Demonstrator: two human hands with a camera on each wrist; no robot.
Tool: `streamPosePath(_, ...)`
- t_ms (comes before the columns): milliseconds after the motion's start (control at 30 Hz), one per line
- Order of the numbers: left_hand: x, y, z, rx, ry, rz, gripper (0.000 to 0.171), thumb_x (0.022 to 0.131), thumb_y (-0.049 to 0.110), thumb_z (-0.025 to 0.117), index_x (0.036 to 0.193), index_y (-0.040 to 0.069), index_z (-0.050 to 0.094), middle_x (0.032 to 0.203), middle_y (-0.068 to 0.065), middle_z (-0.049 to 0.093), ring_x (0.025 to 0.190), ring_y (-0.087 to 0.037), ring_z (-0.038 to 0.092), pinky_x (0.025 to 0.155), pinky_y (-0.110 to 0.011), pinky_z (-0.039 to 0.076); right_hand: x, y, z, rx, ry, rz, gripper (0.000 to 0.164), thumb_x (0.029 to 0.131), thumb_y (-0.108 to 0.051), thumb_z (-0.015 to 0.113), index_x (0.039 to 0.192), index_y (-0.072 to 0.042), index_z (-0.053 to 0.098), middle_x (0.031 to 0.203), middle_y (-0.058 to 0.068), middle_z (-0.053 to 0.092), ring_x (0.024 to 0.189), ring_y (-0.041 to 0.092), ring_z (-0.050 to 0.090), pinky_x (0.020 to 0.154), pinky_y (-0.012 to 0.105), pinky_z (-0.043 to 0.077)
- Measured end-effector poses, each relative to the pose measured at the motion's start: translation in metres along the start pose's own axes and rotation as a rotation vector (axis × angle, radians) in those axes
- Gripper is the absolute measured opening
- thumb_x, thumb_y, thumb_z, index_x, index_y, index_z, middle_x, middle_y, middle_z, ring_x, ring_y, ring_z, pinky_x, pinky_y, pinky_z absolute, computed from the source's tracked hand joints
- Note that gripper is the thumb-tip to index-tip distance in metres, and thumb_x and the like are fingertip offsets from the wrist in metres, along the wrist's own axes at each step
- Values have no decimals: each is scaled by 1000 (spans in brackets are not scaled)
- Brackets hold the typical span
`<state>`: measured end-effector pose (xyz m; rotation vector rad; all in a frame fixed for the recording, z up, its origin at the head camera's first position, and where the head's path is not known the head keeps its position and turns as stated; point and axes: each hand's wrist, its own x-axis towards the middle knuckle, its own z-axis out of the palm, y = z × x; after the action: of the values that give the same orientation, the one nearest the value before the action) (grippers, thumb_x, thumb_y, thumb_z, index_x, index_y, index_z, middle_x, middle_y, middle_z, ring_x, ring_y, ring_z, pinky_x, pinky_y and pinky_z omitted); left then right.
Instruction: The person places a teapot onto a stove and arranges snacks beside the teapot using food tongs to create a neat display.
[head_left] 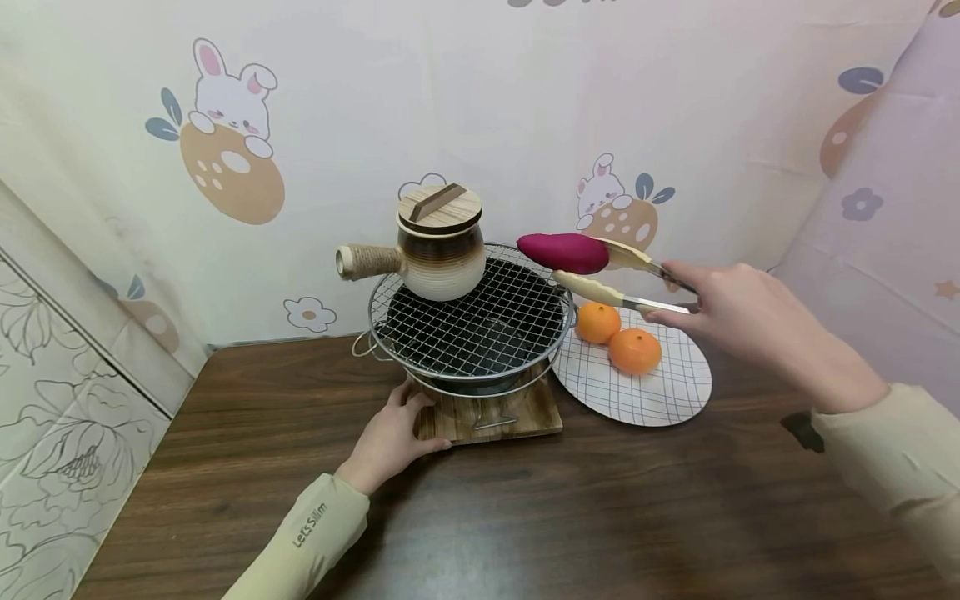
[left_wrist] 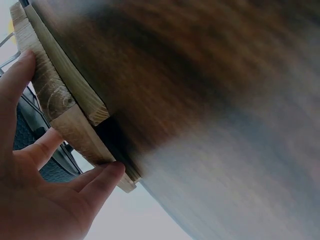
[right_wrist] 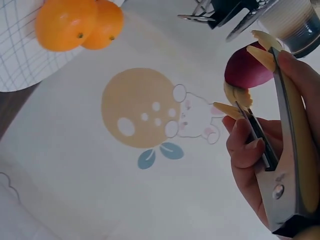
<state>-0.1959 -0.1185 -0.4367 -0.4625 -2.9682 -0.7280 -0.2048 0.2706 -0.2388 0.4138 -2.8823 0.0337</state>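
My right hand [head_left: 738,308] grips a pair of metal tongs [right_wrist: 285,165] with cream-coloured scalloped tips. Between the tips is a purple sweet potato [head_left: 564,252], raised over the right side of the round wire grill rack [head_left: 487,333]. My left hand [head_left: 393,433] holds the left front corner of the wooden board [head_left: 457,417] under the grill, its thumb along the front edge and its fingers spread along the left side. In the left wrist view, fingertips touch the board's side [left_wrist: 75,125]. A brown and cream clay pot [head_left: 442,258] with wooden lid stands on the rack's back left.
On the right, a white checked plate [head_left: 675,392] carries two oranges [head_left: 635,352]. The pot's rope-wrapped handle [head_left: 371,261] points left. Behind the dark wooden table [head_left: 600,508] hangs a bunny-print cloth [head_left: 510,125]. A small dark object [head_left: 804,431] lies near the right sleeve.
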Motion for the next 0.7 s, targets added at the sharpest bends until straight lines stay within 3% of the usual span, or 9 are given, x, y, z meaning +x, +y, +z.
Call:
streamPosePath(200,0,0,0,-7,4,9,61,72,42,82,121,11,60,145,-31,38,104,-41,64,83,-49,54,7,-9,-2,-15,-25,-20,44,82,-44,73,112,-15,58,91,10,71,65,25,59,53,41,45)
streamPosePath(367,0,-1,0,-3,2,14,62,73,42,82,121,11,60,145,-31,38,104,-41,64,83,-48,55,11,-14,-1,3,-46,-32,46,83,-43,73,116,-14,59,103,13,72,70,26,62,57,44,48)
streamPosePath(700,0,-1,-1,-2,8,19,62,72,42,82,121,10,60,145,-32,39,100,-41,66,82,-48,55,19,-25,-3,5,-73,-40,41,83,-43,72,110,-14,60,95,8,72,64,21,56,52,34,42)
